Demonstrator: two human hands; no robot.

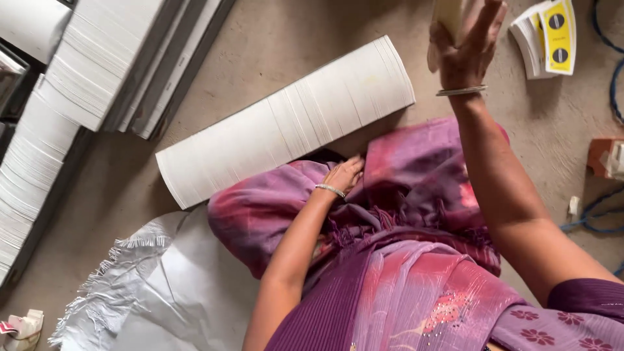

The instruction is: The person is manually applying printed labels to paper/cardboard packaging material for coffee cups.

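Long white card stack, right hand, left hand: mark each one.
Long white card stack (286,120), head view, middle of its ribbed side.
Right hand (467,47), head view, back of the hand.
Left hand (343,175), head view, knuckles on purple cloth.

A small fanned stack of printed labels (549,39) lies on the floor at the upper right, its top sheet yellow with 2 dark round marks and its edges white. A long curved stack of blank white sheets (286,123) lies on its side across the middle of the floor, and taller white stacks (97,65) stand at the upper left. The right hand (468,49) holds up a pale cream piece (448,13), cut off by the top edge.
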